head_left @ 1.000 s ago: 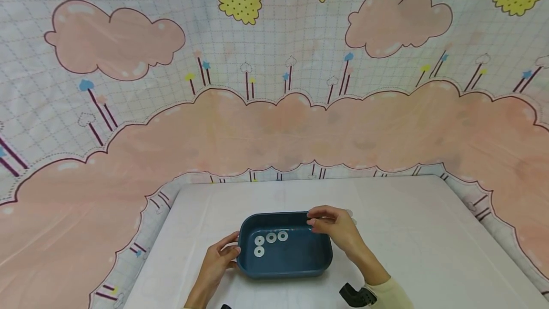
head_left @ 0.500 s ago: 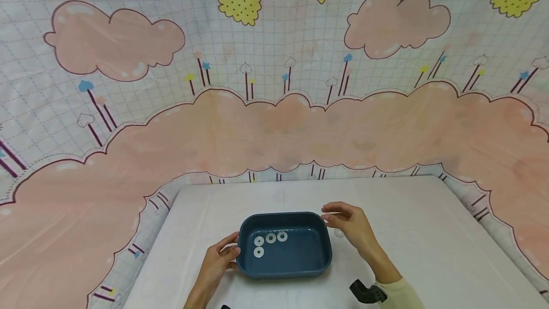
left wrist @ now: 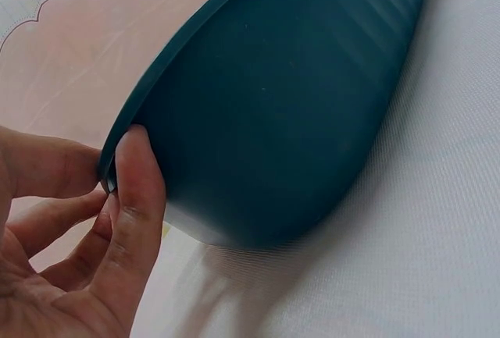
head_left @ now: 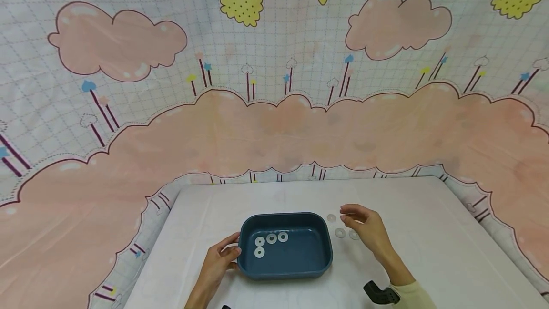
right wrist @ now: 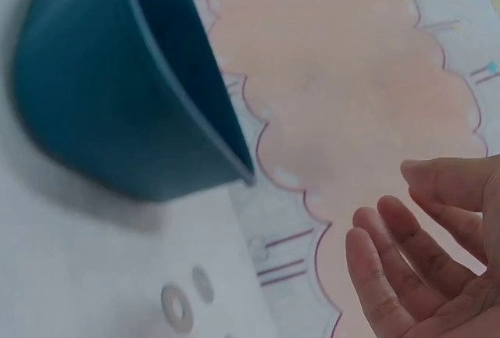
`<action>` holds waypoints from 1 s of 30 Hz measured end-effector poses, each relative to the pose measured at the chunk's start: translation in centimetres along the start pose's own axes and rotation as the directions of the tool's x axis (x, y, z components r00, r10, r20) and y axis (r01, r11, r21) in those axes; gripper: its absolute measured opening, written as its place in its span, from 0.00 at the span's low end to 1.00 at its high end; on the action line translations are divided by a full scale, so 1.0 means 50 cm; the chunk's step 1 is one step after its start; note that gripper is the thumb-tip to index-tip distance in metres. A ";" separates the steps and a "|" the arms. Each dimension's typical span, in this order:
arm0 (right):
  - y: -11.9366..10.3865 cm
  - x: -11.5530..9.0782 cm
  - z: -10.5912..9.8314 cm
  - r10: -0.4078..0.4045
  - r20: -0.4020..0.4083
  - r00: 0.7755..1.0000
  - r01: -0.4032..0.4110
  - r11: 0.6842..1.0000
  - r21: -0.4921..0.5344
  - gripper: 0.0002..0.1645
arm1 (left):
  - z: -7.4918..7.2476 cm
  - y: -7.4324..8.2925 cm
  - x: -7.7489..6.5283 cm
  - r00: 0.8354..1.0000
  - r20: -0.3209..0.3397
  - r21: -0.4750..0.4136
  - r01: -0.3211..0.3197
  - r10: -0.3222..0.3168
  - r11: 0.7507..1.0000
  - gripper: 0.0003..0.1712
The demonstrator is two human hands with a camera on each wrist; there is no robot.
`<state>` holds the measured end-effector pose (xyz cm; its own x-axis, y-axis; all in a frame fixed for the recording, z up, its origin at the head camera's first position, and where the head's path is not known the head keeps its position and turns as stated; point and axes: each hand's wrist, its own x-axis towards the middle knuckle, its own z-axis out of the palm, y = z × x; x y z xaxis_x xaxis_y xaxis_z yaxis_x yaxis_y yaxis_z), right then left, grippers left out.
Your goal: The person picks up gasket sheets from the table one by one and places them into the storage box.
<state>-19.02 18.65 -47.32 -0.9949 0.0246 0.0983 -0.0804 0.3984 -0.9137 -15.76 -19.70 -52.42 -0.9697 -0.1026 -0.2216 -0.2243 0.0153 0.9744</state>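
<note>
My left hand (head_left: 217, 257) pinches the left rim of a dark blue tray (head_left: 291, 274), thumb outside the wall, as the left wrist view (left wrist: 129, 221) shows. Inside the tray several flat white washers (head_left: 271, 239) lie toward its left end. My right hand (head_left: 371, 230) hovers to the right of the tray, fingers loosely bent and holding nothing. Beneath and beside that hand, three pale washers (head_left: 340, 233) show on the white table; the hand partly covers one. In the right wrist view, washers (right wrist: 177, 308) lie by the tray's end, apart from my fingers.
The white-covered table (head_left: 429, 252) reaches back to a patterned cloth backdrop (head_left: 274, 132) with clouds and stars. A black strap device (head_left: 381, 293) sits on my right wrist, at the light yellow sleeve (head_left: 413, 294).
My right hand has moved from over the tray's back right corner rightward to above the loose washers, uncovering them. The left hand, tray and washers inside stay put.
</note>
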 end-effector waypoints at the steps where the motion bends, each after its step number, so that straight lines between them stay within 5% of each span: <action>1: 0.005 0.001 -0.003 0.001 -0.009 1.000 -0.001 1.000 -0.019 0.17 | 0.000 0.000 0.000 1.000 0.000 0.001 0.000 0.000 1.000 0.27; 9: 0.039 0.013 -0.024 -0.002 -0.047 0.999 -0.004 0.992 -0.130 0.19 | -0.001 0.002 -0.002 1.000 0.005 0.011 -0.006 0.006 1.000 0.27; 30: 0.124 0.068 -0.031 0.095 -0.063 0.993 -0.105 0.978 -0.178 0.24 | -0.002 0.003 -0.001 1.000 0.019 0.002 -0.020 0.020 1.000 0.28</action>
<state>-22.84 22.62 -52.04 -0.9921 0.1204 0.0356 0.0369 0.5508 -0.8339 -15.72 -19.78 -52.27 -0.9757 -0.0833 -0.2029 -0.2051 0.0194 0.9785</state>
